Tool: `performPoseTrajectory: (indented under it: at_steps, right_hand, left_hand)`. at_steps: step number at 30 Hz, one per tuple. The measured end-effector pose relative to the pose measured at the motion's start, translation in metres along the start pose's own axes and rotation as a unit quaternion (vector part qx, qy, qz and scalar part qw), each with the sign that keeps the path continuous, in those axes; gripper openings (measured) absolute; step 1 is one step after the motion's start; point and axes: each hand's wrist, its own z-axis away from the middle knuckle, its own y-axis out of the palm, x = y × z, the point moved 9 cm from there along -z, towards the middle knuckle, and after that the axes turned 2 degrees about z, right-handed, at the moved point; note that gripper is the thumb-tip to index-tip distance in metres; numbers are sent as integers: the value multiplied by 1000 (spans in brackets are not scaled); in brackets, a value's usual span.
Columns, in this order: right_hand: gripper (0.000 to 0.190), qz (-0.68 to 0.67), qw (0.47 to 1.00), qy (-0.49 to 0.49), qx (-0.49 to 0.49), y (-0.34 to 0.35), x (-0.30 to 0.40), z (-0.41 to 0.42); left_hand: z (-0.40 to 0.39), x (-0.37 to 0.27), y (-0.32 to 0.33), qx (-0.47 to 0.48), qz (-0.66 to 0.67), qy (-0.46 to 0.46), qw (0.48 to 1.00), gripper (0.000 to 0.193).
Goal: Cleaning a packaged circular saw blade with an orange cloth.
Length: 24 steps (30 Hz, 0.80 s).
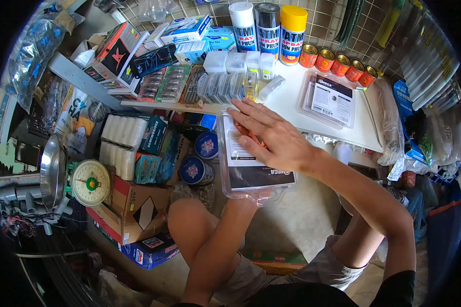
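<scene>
A clear plastic blister pack with a black and white printed card is held tilted in front of the white table's edge. My left hand supports it from below; the fingers are hidden behind the pack and only the wrist area shows. My right hand lies across the pack's upper face with its fingers extended. Between its thumb and fingers shows part of an orange and dark object, mostly covered by the hand. Similar blister packs lie on the white table to the right.
Spray cans, small red tins, clear plastic cases and a phone stand or lie on the table. Below left are a dial scale, a cardboard box and blue-lidded tubs. A thin metal rod lies at right.
</scene>
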Motion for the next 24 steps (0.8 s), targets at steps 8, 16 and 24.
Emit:
performPoseTrajectory:
  at_steps: [8,16,24]
  right_hand:
    - [54,-13,997,-78,-18,-6,47,-10]
    - [45,27,983,133,-121,-23,-10,-7]
    - [28,-44,978,150,-137,-36,-29,-4]
  left_hand:
    - [-14,-16,7,-10,-24,13,1000,59]
    - [20,-7,4,-18,-47,12,999,59]
    - [15,4,1,-29,-62,15,998,59]
